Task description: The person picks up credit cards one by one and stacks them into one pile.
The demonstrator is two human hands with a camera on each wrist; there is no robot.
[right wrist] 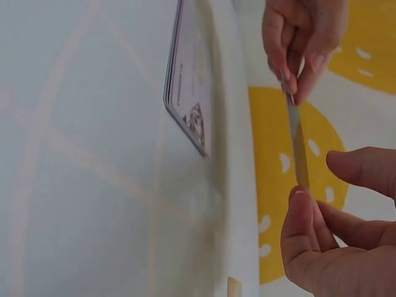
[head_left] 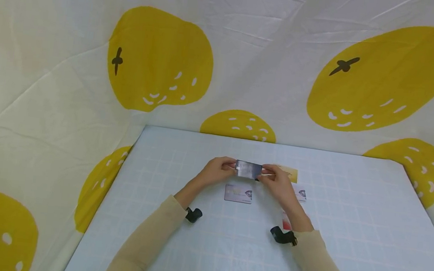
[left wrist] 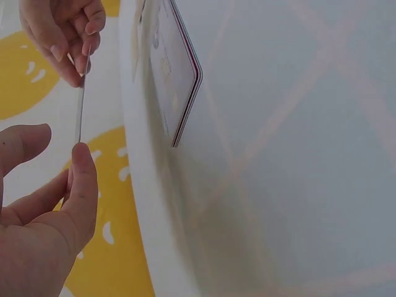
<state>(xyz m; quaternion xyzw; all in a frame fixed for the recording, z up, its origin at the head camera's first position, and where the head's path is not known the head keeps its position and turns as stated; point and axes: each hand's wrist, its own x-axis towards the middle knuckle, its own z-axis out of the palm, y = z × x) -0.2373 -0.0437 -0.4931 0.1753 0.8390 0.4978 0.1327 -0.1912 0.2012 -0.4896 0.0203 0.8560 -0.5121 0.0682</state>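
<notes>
Between both hands a dark, shiny card is held up over the table, its face toward the head camera. My left hand pinches its left end and my right hand pinches its right end. Seen edge-on in the left wrist view, the card is a thin line between the fingertips. Below it on the table lies a small stack of pale cards, whose layered edges show in both wrist views.
Beside the right hand lie a yellow card and a whitish card. A red-and-white card is partly hidden under the right forearm. The table has a pale checked cover, and a fruit-print sheet hangs behind it.
</notes>
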